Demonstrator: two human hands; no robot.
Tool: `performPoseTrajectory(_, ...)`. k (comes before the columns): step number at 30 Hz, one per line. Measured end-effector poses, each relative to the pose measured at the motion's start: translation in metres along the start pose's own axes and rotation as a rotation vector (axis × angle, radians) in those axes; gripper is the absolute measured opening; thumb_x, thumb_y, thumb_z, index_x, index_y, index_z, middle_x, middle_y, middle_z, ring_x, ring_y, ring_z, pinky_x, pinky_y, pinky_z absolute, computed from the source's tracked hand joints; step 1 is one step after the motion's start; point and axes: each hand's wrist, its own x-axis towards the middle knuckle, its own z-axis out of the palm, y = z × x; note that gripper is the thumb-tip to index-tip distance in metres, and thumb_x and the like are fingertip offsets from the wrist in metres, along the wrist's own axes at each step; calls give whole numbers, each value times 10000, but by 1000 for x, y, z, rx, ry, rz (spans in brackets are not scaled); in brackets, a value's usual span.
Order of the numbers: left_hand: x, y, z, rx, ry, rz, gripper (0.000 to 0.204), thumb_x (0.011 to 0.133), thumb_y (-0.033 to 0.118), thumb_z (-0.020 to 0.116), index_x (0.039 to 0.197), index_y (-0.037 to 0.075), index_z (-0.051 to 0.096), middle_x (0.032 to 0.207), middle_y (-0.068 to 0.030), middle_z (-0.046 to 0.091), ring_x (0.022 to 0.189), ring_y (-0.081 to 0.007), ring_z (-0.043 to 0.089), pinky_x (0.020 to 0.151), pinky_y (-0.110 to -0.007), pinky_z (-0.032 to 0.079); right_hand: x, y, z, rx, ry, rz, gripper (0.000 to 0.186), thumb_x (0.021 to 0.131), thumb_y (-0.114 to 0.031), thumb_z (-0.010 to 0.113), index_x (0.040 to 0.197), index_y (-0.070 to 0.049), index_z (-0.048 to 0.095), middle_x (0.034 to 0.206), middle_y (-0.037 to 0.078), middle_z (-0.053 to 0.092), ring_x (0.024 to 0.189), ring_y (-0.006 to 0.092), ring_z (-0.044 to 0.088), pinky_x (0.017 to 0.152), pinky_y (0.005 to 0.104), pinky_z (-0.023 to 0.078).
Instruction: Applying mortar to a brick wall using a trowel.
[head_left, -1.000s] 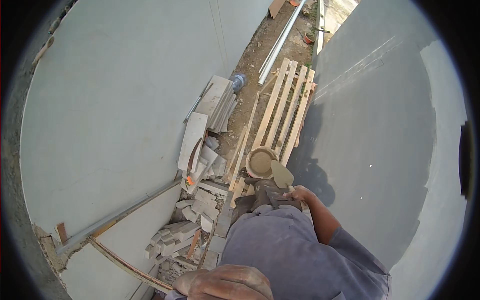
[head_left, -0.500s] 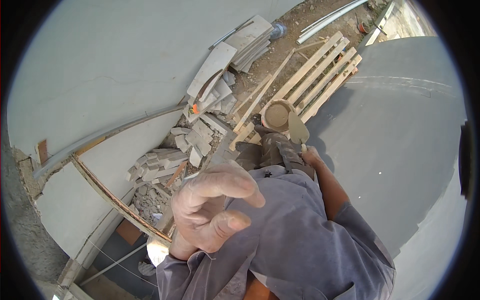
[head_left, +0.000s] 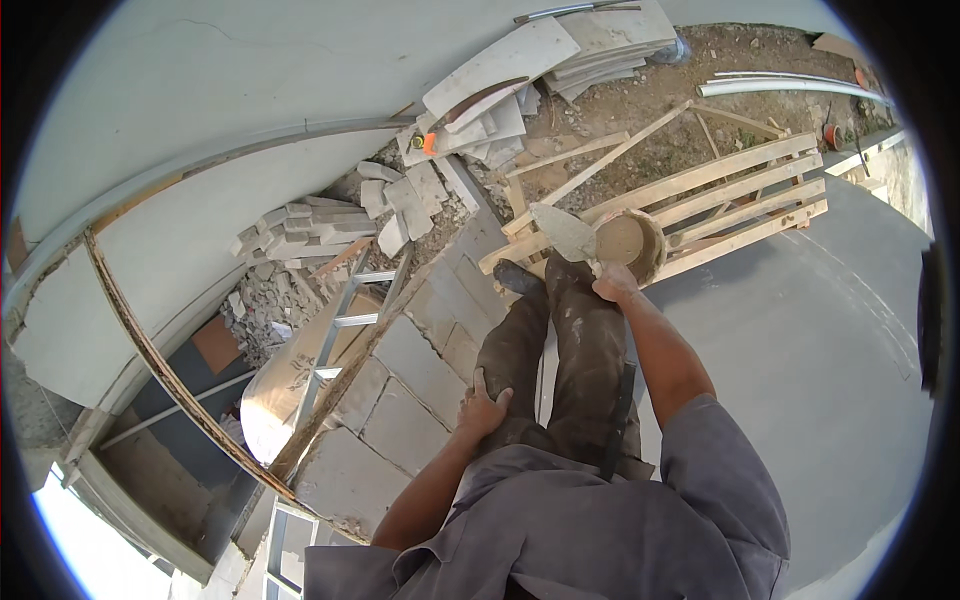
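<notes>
My right hand (head_left: 615,282) is closed round the handle of a pointing trowel (head_left: 563,231). The trowel's pale, leaf-shaped blade reaches leftward, beside the rim of a round bucket (head_left: 660,252). Grey-brown wet mortar (head_left: 626,241) fills the bucket, which stands on the wooden slats just beyond my right hand. Lower down, my left hand (head_left: 483,408) rests on my left leg near the knee, with its thumb apart from the fingers and nothing held. Dark, dusty trousers (head_left: 578,340) cover my legs.
A wooden pallet (head_left: 745,195) lies ahead. Left of my legs run grey blocks (head_left: 405,365) with a metal ladder (head_left: 355,320) against their edge. Broken blocks (head_left: 300,228) and rubble pile up farther left. Stacked slabs (head_left: 600,50) lean by the wall; an orange tape measure (head_left: 430,143) lies near them.
My left hand has dropped from in front of my chest onto my leg. The trowel has swung to the left side of the bucket, and my view has turned.
</notes>
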Motion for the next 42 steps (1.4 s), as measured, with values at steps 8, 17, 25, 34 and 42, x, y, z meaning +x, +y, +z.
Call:
performPoseTrajectory(8, -1, -2, 17, 49, 135, -102, 956, 817, 529, 629, 1496, 78, 131, 1292, -307, 440, 1187, -445, 472, 1007, -498, 384, 84, -20, 32, -342, -150, -86, 383, 783, -121, 614, 1165, -142, 607, 1218, 98, 605, 1157, 287, 566, 960, 406, 482)
performPoseTrajectory(17, 0, -15, 16, 15, 122, -119, 949, 810, 551, 623, 1501, 117, 138, 1304, -270, 438, 1194, -425, 472, 999, -502, 393, 66, 2, 45, -422, -32, -327, 288, 752, -111, 606, 1037, -90, 648, 1132, 140, 629, 1052, 283, 606, 889, 387, 499)
performPoseTrajectory(25, 2, -11, 15, -39, 87, -105, 964, 800, 577, 618, 1508, 157, 116, 1320, -252, 436, 1220, -395, 468, 1018, -488, 385, 19, 45, -14, 955, 367, 75, 237, 728, -67, 644, 960, -22, 651, 868, 75, 643, 780, 192, 597, 717, 365, 487)
performPoseTrajectory(34, -45, 19, -25, -472, 495, 546, 520, 868, 346, 648, 1278, 49, 531, 1197, -182, 583, 1146, -313, 545, 990, -406, 425, -118, -29, -65, 1031, 359, -169, 155, 775, -41, 644, 930, -39, 639, 892, 44, 619, 828, 162, 572, 769, 308, 459)
performPoseTrajectory(42, -39, 57, -62, -881, 315, 527, 702, 833, 424, 699, 1319, -24, 464, 1127, -182, 634, 1005, -247, 620, 886, -348, 482, -267, -172, -136, 1389, 263, -353, 136, 830, -54, 600, 965, -70, 584, 797, 20, 569, 774, 161, 572, 647, 306, 491)
